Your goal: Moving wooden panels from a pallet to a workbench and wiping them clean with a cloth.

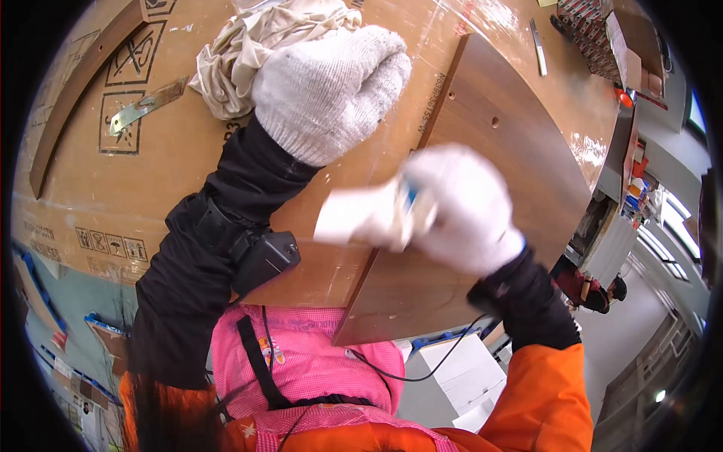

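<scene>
My left hand, in a white knit glove, is curled into a fist over the cardboard-covered table. A crumpled beige cloth lies against its far-left side; whatever the fingers hold, if anything, is hidden. My right hand, gloved too and smeared by motion, grips a white cloth that hangs out toward the left. A spot of blue shows at the grip. Beneath that hand lies a brown wood-look panel with a curved right edge and small drilled holes.
A putty knife and a narrow brown strip lie at the left. Toward the far right are a white-handled knife and an opened patterned carton. Another person is in the background at right. A black cable crosses near my body.
</scene>
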The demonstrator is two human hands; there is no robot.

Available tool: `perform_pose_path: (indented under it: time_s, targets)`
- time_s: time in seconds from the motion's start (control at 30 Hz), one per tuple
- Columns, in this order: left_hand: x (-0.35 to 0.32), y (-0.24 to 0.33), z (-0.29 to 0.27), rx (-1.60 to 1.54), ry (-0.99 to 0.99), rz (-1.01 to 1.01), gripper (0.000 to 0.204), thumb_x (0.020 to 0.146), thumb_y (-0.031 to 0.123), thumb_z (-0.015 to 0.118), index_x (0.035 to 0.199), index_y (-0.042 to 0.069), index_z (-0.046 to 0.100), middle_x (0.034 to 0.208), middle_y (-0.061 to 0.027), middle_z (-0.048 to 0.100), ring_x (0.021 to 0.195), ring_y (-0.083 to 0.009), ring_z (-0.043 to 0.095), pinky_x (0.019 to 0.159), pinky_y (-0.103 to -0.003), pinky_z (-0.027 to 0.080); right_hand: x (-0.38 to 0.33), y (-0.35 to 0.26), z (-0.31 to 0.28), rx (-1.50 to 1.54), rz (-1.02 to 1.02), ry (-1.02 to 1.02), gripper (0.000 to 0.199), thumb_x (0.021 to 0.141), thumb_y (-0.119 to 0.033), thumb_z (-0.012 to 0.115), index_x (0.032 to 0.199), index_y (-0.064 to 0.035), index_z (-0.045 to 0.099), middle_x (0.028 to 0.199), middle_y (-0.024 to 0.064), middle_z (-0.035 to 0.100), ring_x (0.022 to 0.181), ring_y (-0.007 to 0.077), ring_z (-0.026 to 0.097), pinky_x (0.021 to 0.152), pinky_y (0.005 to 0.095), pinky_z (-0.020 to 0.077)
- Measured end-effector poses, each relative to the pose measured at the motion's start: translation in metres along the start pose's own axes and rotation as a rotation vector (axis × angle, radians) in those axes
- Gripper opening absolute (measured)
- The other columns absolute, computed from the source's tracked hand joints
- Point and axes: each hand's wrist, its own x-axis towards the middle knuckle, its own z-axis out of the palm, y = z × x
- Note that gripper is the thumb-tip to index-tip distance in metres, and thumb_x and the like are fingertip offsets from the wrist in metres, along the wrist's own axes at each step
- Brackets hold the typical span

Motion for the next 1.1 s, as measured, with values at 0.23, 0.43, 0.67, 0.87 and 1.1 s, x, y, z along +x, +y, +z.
perform_pose_path:
  time_s: [0.23, 0.43, 0.67, 0.87, 1.1]
  targets:
    - [-0.001, -0.006, 0.001, 0.013, 0.009, 0.037, 0.018, 0.084, 0.014, 0.072, 0.099, 0.003, 0.071, 0.083, -0.0126, 0.071, 0.072, -0.0239, 0.069, 0.067, -0.031, 0.055, 0.011, 0.025, 0.000, 0.013, 0.120, 0.120, 0.037, 0.068, -0.016, 0.082, 0.099, -0.0068, 0.063, 0.084, 0.0109, 0.063, 0.079, 0.0295, 0.064, 0.071, 0.0358, 0.0523]
    - [0.004, 0.006, 0.004, -0.067, -0.033, -0.042, 0.018, 0.086, 0.016, 0.072, 0.098, 0.004, 0.071, 0.081, -0.0127, 0.070, 0.071, -0.0240, 0.069, 0.066, -0.032, 0.054, -0.087, -0.085, 0.041, 0.182, -0.014, -0.267, 0.026, 0.070, -0.024, 0.071, 0.090, -0.0088, 0.063, 0.072, 0.0084, 0.058, 0.072, 0.0279, 0.062, 0.062, 0.0378, 0.0491]
    - [0.005, 0.007, 0.009, 0.047, 0.084, 0.133, 0.009, 0.082, 0.014, 0.066, 0.077, 0.008, 0.065, 0.067, -0.0132, 0.060, 0.065, -0.0312, 0.061, 0.062, -0.040, 0.047, -0.034, -0.014, 0.022, 0.174, 0.298, 0.225, 0.036, 0.062, -0.016, 0.083, 0.089, -0.0082, 0.062, 0.080, 0.0101, 0.061, 0.074, 0.0323, 0.061, 0.067, 0.0388, 0.0502]
    - [-0.015, 0.012, -0.018, -0.094, -0.106, 0.083, 0.007, 0.084, 0.013, 0.065, 0.082, 0.006, 0.066, 0.067, -0.0137, 0.061, 0.064, -0.0315, 0.062, 0.060, -0.039, 0.048, -0.121, -0.134, 0.070, 0.162, 0.131, -0.070, 0.026, 0.067, -0.020, 0.072, 0.088, -0.0115, 0.059, 0.077, 0.0045, 0.057, 0.073, 0.0222, 0.060, 0.065, 0.0338, 0.0488]
    - [-0.084, 0.024, -0.047, -0.275, -0.272, -0.048, 0.008, 0.086, 0.015, 0.064, 0.088, 0.008, 0.065, 0.068, -0.0134, 0.061, 0.062, -0.0316, 0.064, 0.056, -0.038, 0.050, -0.076, -0.084, 0.049, 0.098, 0.138, 0.078, 0.041, 0.062, -0.016, 0.082, 0.097, -0.0079, 0.061, 0.082, 0.0085, 0.061, 0.074, 0.0271, 0.063, 0.067, 0.0360, 0.0518]
